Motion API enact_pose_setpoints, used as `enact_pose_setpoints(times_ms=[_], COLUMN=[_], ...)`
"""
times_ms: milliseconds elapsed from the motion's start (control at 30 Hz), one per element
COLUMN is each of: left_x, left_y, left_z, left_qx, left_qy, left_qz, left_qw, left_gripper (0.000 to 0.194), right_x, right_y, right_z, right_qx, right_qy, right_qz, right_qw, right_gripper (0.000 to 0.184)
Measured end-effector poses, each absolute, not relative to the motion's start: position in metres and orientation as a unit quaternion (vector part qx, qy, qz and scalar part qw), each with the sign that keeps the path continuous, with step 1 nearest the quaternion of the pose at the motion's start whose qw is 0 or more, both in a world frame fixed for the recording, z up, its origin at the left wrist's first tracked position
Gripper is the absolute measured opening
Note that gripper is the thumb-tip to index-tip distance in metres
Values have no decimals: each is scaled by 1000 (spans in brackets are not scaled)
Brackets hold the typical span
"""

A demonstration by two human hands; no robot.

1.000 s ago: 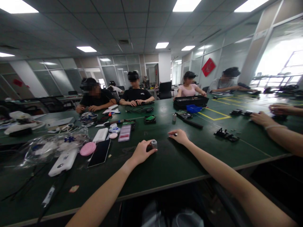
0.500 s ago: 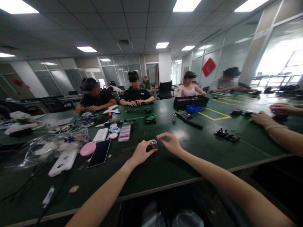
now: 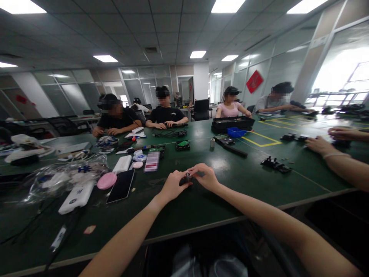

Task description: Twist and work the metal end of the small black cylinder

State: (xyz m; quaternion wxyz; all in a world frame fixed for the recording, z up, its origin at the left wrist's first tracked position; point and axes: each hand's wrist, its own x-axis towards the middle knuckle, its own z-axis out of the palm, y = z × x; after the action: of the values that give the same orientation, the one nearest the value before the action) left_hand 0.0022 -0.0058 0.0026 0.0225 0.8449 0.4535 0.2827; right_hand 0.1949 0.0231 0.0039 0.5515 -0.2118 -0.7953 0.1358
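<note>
A small silver metal cylinder stands upright on the green table, in front of me. My left hand grips its left side between thumb and fingers. At the cylinder's top, from the right, are the pinched fingertips of my right hand; whether a tiny piece sits between them is hidden. The two hands nearly meet, and they cover most of the cylinder. Farther back stands a similar small pale cylinder, apart from both hands.
On the left lie a dark phone, a pink round case, white devices and clear plastic bags. Black parts and a co-worker's hands are on the right. A blue tray sits farther back; people work opposite.
My right hand has moved left and slightly down, bringing its fingertips onto the cylinder's top. My left hand has kept its hold in about the same place.
</note>
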Motion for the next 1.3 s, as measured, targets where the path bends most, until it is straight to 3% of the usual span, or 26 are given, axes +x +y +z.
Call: enact_pose_setpoints(times_ms=[1300], left_x=[3], left_y=[-8], left_z=[4], left_qx=[852], left_qy=[447], left_qz=[273], left_qw=[17], left_gripper=[48], right_x=[198], right_y=[19], right_z=[7], right_qx=[-265], right_qy=[-802], right_qz=[115], right_qw=[524], right_gripper=[10])
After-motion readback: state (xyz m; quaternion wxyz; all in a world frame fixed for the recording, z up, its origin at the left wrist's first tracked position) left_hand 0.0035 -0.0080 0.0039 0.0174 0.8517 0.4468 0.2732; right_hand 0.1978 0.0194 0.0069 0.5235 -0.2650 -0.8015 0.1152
